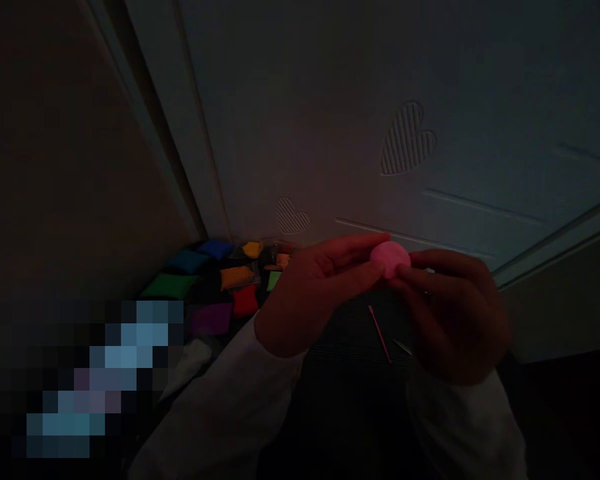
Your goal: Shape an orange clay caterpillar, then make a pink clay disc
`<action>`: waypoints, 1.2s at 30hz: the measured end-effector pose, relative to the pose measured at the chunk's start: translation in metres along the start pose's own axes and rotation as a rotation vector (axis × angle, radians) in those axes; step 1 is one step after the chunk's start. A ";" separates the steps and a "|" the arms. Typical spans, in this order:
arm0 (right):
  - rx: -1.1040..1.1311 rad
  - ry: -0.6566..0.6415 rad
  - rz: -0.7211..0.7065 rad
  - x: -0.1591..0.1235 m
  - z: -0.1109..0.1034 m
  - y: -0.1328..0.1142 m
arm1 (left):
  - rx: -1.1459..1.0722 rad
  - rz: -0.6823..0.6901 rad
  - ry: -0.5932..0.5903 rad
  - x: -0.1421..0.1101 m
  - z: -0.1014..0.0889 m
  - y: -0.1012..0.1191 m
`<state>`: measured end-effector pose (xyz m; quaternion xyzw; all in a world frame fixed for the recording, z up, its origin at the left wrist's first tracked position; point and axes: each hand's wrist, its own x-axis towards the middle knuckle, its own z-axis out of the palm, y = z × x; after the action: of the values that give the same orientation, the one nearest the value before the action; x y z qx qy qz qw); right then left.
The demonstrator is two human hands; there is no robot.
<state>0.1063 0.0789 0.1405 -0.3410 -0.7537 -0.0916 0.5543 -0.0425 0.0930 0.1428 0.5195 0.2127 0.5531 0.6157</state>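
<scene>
A round pink lump [391, 257], which looks like soft modelling clay, is held up between both hands. My left hand [317, 283] grips its left side, with the thumb in front and the fingers behind. On its other side, my right hand [455, 307] pinches it between thumb and fingers. Below the hands, a thin pink stick-like tool [379, 335] lies on the dark surface. Beside it, a pale pointed tool [403, 347] is partly hidden by my right hand.
Several coloured packets lie to the left, among them a green one [169, 286], a purple one [211, 319] and a red one [245, 301]. A pale panel with embossed hearts [408, 140] stands close ahead. The scene is dim; a pixelated patch covers the lower left.
</scene>
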 end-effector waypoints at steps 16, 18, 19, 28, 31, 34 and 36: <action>0.051 -0.148 0.255 0.001 0.001 -0.001 | 0.374 0.142 0.119 -0.003 0.007 0.001; 0.132 -0.075 0.361 0.000 0.004 -0.003 | 0.381 0.119 0.118 -0.004 0.006 0.003; 0.195 -0.027 0.419 -0.001 0.005 -0.004 | 0.377 0.107 0.119 -0.003 0.006 0.004; 0.711 0.037 0.719 0.002 0.005 0.001 | 0.263 0.042 0.190 0.004 -0.002 -0.002; 0.524 0.047 0.582 0.002 0.008 0.004 | 0.288 0.035 0.165 0.004 0.002 0.000; 0.336 0.001 0.438 0.002 0.011 0.006 | 0.289 0.069 0.155 0.002 0.007 0.002; 0.215 -0.045 0.297 0.002 0.012 0.005 | 0.277 0.071 0.153 0.001 0.008 0.001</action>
<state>0.0997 0.0896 0.1362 -0.3891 -0.7126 0.0799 0.5782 -0.0356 0.0905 0.1467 0.5627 0.3148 0.5778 0.5003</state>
